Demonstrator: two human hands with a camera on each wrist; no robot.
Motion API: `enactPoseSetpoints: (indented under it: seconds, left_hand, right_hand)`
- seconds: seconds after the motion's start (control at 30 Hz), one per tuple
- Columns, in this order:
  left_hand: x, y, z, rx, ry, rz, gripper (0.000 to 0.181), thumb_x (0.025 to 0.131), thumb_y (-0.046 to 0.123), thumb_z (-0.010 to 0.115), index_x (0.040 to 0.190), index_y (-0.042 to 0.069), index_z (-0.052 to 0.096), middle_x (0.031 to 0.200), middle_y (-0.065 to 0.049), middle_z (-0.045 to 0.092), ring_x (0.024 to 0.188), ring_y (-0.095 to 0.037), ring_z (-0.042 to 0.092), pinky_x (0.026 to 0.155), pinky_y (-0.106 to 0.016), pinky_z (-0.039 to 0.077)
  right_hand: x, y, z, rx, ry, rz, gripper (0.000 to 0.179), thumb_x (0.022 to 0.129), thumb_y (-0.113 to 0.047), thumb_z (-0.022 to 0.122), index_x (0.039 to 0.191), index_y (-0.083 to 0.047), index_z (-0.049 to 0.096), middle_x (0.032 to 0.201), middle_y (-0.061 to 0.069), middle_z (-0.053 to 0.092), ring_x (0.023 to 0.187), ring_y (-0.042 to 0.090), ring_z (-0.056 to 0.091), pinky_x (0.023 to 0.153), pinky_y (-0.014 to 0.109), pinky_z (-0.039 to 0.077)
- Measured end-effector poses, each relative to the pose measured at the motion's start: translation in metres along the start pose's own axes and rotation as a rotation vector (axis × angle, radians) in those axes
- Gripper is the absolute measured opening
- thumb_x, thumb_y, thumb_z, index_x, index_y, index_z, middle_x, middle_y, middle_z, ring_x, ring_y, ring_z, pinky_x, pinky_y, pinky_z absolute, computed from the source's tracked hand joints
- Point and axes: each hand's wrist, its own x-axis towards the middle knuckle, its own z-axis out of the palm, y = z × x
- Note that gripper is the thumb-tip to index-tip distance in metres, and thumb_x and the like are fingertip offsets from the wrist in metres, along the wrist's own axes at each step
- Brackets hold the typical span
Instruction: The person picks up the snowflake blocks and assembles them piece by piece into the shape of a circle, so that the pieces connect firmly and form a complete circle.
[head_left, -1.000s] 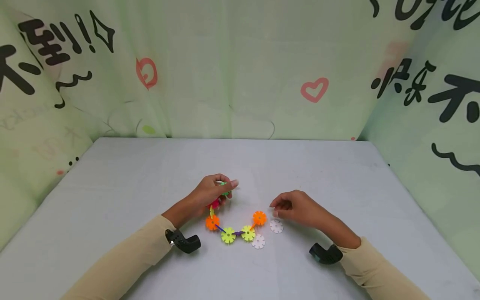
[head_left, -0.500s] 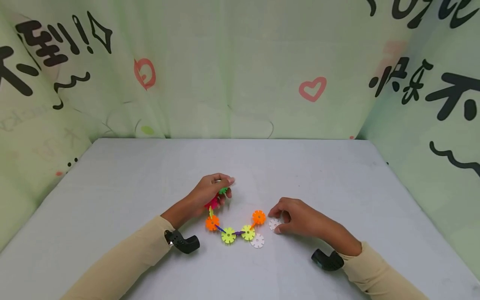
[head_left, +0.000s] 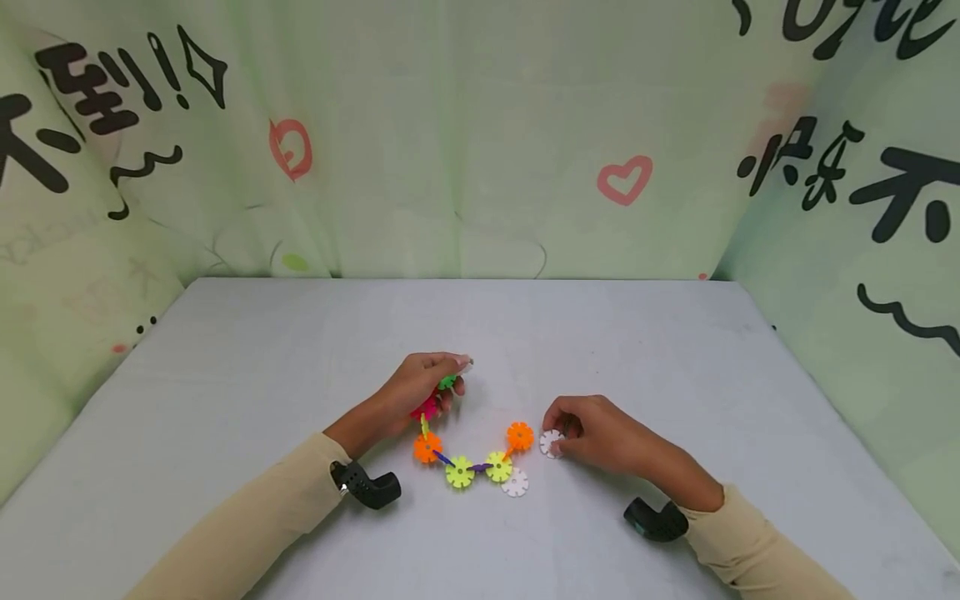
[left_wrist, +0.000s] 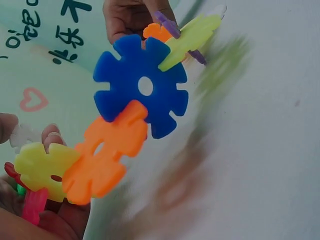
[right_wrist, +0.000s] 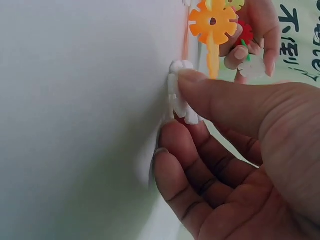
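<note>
My left hand (head_left: 408, 392) holds one end of a chain of slotted plastic snowflake discs. A green disc (head_left: 447, 382) and a pink disc (head_left: 423, 408) show at its fingers. In the left wrist view a whitish disc (left_wrist: 24, 136) is between thumb and fingers. The chain curves through an orange disc (head_left: 427, 448), a blue disc (left_wrist: 112, 70) and yellow discs (head_left: 460, 473) to an orange disc (head_left: 520, 436) at its other end. Just right of that end, my right hand (head_left: 603, 429) pinches a loose white disc (right_wrist: 177, 95) between thumb and fingers, close to the tabletop.
Another white disc (head_left: 515, 483) lies on the table below the chain's right end. The table has a white cover (head_left: 315, 333). Pale green curtains (head_left: 465, 150) with lettering and hearts stand behind and on both sides.
My right hand has come down onto the white disc, which lay on the table beside it, and now pinches it. The left hand has stayed nearly still with the chain.
</note>
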Motion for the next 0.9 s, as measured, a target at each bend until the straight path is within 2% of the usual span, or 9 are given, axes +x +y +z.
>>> enactPoseSetpoints:
  seconds: [0.17,0.33,0.5,0.67,0.77,0.9]
  left_hand:
    - [0.002,0.0,0.001,-0.032,-0.011,-0.016,0.038,0.101,0.026,0.053,0.126,-0.002,0.06,0.079,-0.005,0.06,0.057,-0.014,0.05,0.048,-0.022,0.041]
    - [0.002,-0.001,0.002,-0.068,-0.036,-0.027,0.038,0.101,0.026,0.051,0.126,-0.003,0.058,0.08,-0.006,0.06,0.054,-0.013,0.051,0.046,-0.022,0.044]
    - [0.002,-0.002,0.003,-0.081,-0.063,-0.019,0.041,0.101,0.026,0.051,0.127,-0.004,0.056,0.081,-0.006,0.059,0.052,-0.014,0.052,0.047,-0.024,0.047]
    - [0.003,-0.002,0.003,-0.065,-0.055,-0.013,0.041,0.101,0.028,0.05,0.127,-0.002,0.057,0.082,-0.006,0.059,0.051,-0.014,0.05,0.046,-0.024,0.045]
    - [0.003,-0.001,0.003,-0.054,-0.048,-0.013,0.041,0.102,0.03,0.049,0.127,-0.002,0.057,0.082,-0.006,0.059,0.052,-0.014,0.049,0.046,-0.023,0.045]
    - [0.003,0.001,0.004,-0.042,-0.04,-0.016,0.043,0.101,0.032,0.052,0.127,-0.002,0.058,0.081,-0.006,0.059,0.052,-0.014,0.048,0.046,-0.023,0.044]
  right_hand:
    - [0.004,0.003,-0.005,-0.002,0.043,-0.053,0.015,0.086,0.002,0.069,0.096,-0.009,0.068,0.083,-0.007,0.061,0.076,0.01,0.056,0.069,0.025,0.049]
    - [0.01,0.003,-0.009,-0.02,0.092,-0.084,0.016,0.087,0.002,0.069,0.101,-0.007,0.072,0.087,-0.006,0.065,0.075,0.01,0.056,0.067,0.025,0.049]
    - [0.018,-0.001,-0.011,-0.007,0.136,-0.074,0.015,0.087,0.0,0.068,0.1,-0.007,0.073,0.09,-0.003,0.066,0.077,0.011,0.058,0.069,0.026,0.051]
    - [0.029,-0.008,-0.011,0.041,0.166,-0.076,0.015,0.088,0.002,0.067,0.101,-0.005,0.073,0.092,0.002,0.068,0.078,0.013,0.061,0.07,0.027,0.052]
    - [0.037,-0.012,-0.011,0.08,0.181,-0.047,0.015,0.088,0.001,0.067,0.101,-0.005,0.072,0.093,0.001,0.068,0.077,0.013,0.062,0.07,0.027,0.053]
    - [0.045,-0.016,-0.009,0.153,0.204,-0.022,0.013,0.088,-0.001,0.068,0.101,-0.002,0.071,0.09,0.003,0.068,0.076,0.02,0.066,0.069,0.029,0.054]
